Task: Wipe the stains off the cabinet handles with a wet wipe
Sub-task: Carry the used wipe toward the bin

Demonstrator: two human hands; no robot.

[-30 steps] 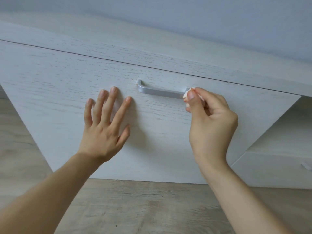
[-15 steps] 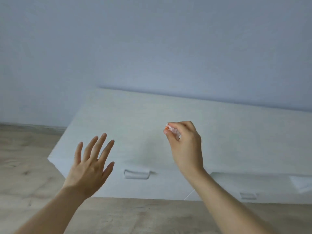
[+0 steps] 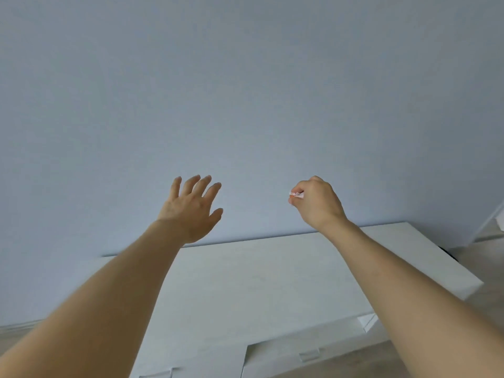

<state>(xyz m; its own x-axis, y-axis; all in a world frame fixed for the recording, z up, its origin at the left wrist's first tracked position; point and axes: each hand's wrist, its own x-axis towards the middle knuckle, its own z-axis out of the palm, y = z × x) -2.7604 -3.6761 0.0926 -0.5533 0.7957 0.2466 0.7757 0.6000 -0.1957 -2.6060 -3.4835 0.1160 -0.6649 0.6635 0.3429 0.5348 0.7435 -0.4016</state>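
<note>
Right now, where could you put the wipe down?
The cabinet top is bare between the two forearms, from the wall to its front edge. The right hand holds the wipe above it; the left hand is open.

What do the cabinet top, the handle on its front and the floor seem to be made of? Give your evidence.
Cabinet top: probably white laminated board, matt, with faint mottling.
Handle: looks like pale brushed metal, though blur leaves this open.
Floor: grey-brown wood or wood-look laminate, with visible grain streaks.

Head view, tilted up, mostly wall (image 3: 245, 91) above cabinet (image 3: 272, 282).
</note>
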